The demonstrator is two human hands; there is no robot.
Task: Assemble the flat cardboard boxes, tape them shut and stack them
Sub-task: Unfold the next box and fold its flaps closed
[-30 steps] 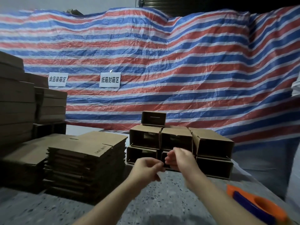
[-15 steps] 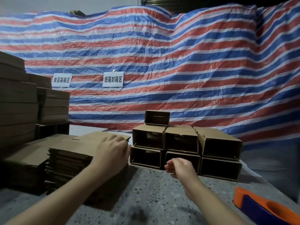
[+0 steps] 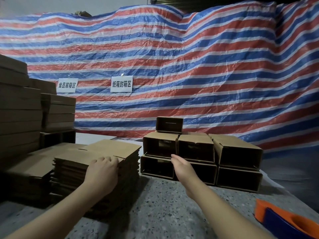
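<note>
A pile of flat cardboard boxes (image 3: 110,149) stands on the speckled table at centre left. My left hand (image 3: 101,171) rests on the top flat box at the pile's near right edge, fingers curled over it. To the right, my right hand (image 3: 181,167) hovers with its fingers apart and holds nothing, just in front of a stack of assembled boxes (image 3: 236,152). These lie on their sides in two rows, open ends towards me, with one more box (image 3: 169,125) on top. An orange and blue tape dispenser (image 3: 283,219) lies at the lower right.
Tall stacks of cardboard (image 3: 19,114) fill the left side, with more flat sheets (image 3: 31,168) beside the pile. A red, white and blue striped tarp (image 3: 189,75) hangs behind, with two white signs (image 3: 121,84) on it. Speckled table surface (image 3: 160,209) lies between my arms.
My left hand moved from beside my right hand over to the flat box pile and settled on its top sheet. My right hand opened and stayed near the assembled boxes.
</note>
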